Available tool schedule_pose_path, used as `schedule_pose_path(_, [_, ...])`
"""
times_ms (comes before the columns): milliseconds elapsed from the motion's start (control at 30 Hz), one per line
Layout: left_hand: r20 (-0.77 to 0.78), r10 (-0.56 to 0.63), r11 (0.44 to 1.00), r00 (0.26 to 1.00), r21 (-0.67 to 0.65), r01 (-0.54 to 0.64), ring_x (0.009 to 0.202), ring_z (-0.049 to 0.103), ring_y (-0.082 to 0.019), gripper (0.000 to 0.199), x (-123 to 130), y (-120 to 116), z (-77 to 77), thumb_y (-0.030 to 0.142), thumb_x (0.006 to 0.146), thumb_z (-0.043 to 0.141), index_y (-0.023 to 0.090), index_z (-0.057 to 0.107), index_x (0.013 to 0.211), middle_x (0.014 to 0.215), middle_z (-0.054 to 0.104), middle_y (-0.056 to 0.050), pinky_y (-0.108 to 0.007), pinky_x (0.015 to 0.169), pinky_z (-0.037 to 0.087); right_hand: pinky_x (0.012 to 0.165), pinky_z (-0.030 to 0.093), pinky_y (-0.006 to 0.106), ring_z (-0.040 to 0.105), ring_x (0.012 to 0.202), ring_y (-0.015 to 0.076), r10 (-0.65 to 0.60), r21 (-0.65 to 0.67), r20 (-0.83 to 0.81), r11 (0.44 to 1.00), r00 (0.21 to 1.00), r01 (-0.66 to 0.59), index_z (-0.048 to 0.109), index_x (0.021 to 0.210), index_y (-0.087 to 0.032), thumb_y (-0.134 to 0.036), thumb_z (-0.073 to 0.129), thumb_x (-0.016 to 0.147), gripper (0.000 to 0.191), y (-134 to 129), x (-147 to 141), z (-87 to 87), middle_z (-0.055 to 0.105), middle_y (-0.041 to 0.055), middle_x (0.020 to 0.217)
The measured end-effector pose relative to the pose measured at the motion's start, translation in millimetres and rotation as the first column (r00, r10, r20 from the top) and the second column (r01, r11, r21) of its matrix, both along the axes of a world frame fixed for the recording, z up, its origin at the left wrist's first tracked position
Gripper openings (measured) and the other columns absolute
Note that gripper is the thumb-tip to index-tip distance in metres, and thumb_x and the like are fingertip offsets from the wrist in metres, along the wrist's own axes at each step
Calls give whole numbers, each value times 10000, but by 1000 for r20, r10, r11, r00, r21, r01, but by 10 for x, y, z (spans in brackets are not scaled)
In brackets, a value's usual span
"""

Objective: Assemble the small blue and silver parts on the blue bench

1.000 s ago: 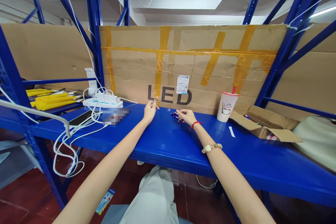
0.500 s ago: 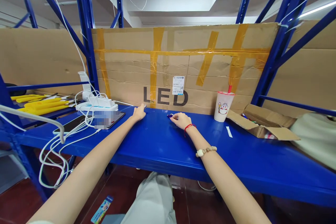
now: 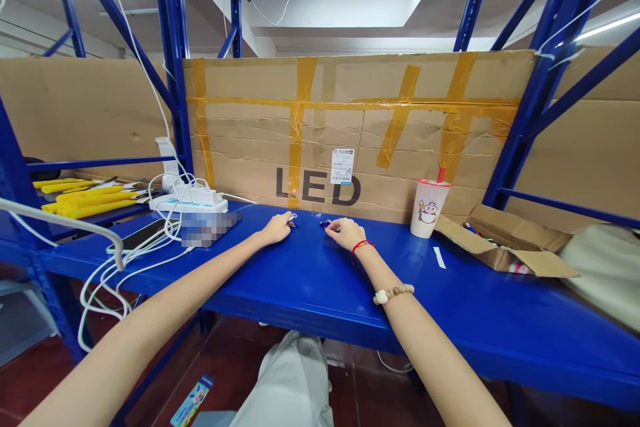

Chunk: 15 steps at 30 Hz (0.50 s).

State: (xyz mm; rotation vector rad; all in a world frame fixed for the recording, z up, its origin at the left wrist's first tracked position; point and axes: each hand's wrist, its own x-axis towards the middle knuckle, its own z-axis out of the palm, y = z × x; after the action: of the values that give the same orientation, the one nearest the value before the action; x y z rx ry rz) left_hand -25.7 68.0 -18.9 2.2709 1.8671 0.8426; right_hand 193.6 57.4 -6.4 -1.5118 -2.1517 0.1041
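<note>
Two hands at back of blue tabletop (image 3: 305,270), near cardboard panel (image 3: 250,140); broad room from them to front edge (image 3: 310,317). Left hand (image 3: 277,229): fingers together on small silvery piece (image 3: 293,217). Right hand (image 3: 345,234): fingertips pinched on small dark purple item (image 3: 325,223), low over tabletop, contact unclear. Rightward: cup (image 3: 429,211) with red straw (image 3: 441,175), contents hidden; open cardboard box (image 3: 520,225), small coloured items (image 3: 475,229) inside.

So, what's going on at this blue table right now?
The person's left hand holds a small shiny item, while the right hand pinches a small dark purple thing; both are too small to identify. The hands are apart, at the far side of the blue table. A cup and an open cardboard box sit to the right.
</note>
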Motion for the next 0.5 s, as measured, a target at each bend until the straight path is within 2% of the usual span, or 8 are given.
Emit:
schedule_pose_path(67, [84, -173, 985, 981, 27, 171, 845, 591, -188, 238, 137, -141, 14, -1, 620, 399, 199, 490, 710, 829, 651, -47, -249, 739, 411, 686, 422, 255, 586, 842, 166, 23, 0, 1, 1000, 1000, -23, 677, 795, -281, -326, 561, 734, 139, 12, -1, -11, 655, -21, 863])
schedule_pose_path(167, [88, -238, 971, 967, 8, 238, 768, 595, -186, 185, 345, -323, 71, 21, 616, 416, 200, 456, 647, 733, 647, -28, -245, 684, 413, 683, 423, 244, 588, 838, 158, 66, -1, 18, 998, 998, -66, 675, 833, -290, -327, 573, 733, 148, 14, 1, -18, 654, -25, 865])
schedule_pose_path(233, [106, -170, 985, 980, -8, 172, 728, 591, -191, 184, 463, -387, 106, 16, 588, 421, 190, 451, 641, 693, 631, -37, -253, 672, 411, 671, 424, 236, 591, 828, 155, 90, -2, 25, 996, 996, -90, 674, 857, -287, -342, 565, 746, 165, 4, 3, -20, 652, -23, 891])
schedule_pose_path(300, [199, -82, 997, 977, 11, 81, 671, 583, -179, 201, 548, -401, 115, 11, 593, 394, 178, 462, 680, 711, 625, -50, -259, 658, 413, 647, 423, 227, 596, 800, 149, 114, -10, 22, 993, 993, -114, 675, 866, -279, -368, 538, 769, 190, -9, 3, -22, 649, -19, 910])
schedule_pose_path(400, [419, 17, 998, 908, 46, -39, 628, 573, -159, 195, 595, -368, 82, 14, 630, 372, 164, 457, 723, 838, 620, -79, -269, 649, 418, 618, 420, 218, 599, 767, 142, 163, -13, 13, 986, 986, -163, 681, 860, -276, -436, 503, 787, 250, -32, -7, -28, 653, -17, 895])
schedule_pose_path(500, [535, 88, 995, 840, -11, -97, 614, 566, -143, 171, 568, -336, 19, 9, 638, 379, 164, 430, 691, 829, 607, -68, -264, 659, 417, 618, 419, 215, 594, 772, 146, 228, -17, 23, 974, 973, -228, 686, 856, -283, -509, 559, 722, 292, -65, -36, -29, 659, -22, 867])
